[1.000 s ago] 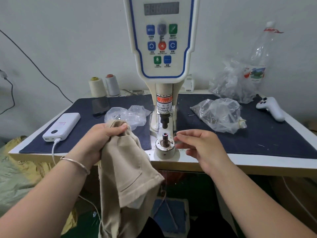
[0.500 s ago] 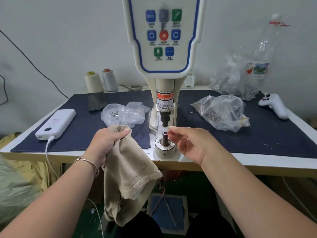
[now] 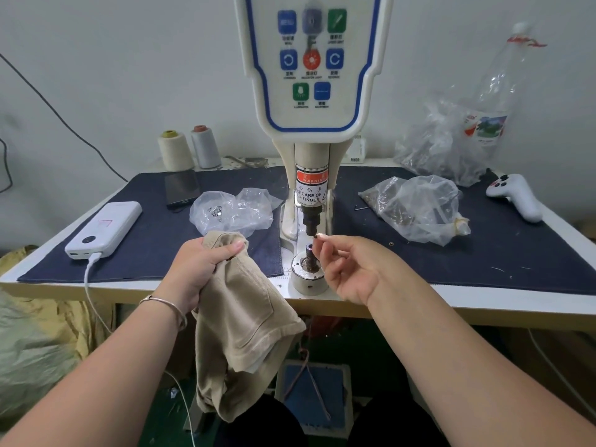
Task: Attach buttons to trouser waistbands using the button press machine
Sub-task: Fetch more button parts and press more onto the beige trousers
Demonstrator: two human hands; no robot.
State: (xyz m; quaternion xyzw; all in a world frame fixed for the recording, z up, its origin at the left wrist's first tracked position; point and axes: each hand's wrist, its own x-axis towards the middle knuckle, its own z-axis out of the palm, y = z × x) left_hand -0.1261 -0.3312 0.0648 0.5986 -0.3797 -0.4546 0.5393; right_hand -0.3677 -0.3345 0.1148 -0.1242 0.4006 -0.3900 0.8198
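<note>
Nearest to us, our left hand (image 3: pixel 196 269) grips a bunched fold of the beige trousers (image 3: pixel 245 324), fingers curled round the cloth with the thumb on top, and the rest of the garment hangs down below the front edge of the table (image 3: pixel 483 304). A thin bracelet (image 3: pixel 167 306) circles that wrist. Our right hand (image 3: pixel 348 269) is raised just beside the button press machine (image 3: pixel 311 130), its thumb and forefinger pinching a small dark piece (image 3: pixel 317 236) — too small for us to say surely that it is a button — right under the machine's upper punch (image 3: pixel 311 221) and just above the lower die (image 3: pixel 309 262), which stands on a round white base at the table's edge. Left of us on the dark blue mat (image 3: pixel 483 246) lies a white power bank (image 3: pixel 104 229) with a white cable plugged into its near end and trailing over the edge. Further back sit a clear plastic bag (image 3: pixel 235 211) holding a few small metal parts on the left of the machine and a fuller bag (image 3: pixel 419 208) on the right — both apart from our hands. Beyond them we see a dark phone (image 3: pixel 181 188), a white game controller (image 3: pixel 516 196), two thread cones (image 3: pixel 190 150) near the wall, another crumpled bag (image 3: pixel 442 150) and an empty clear bottle (image 3: pixel 496 91).
</note>
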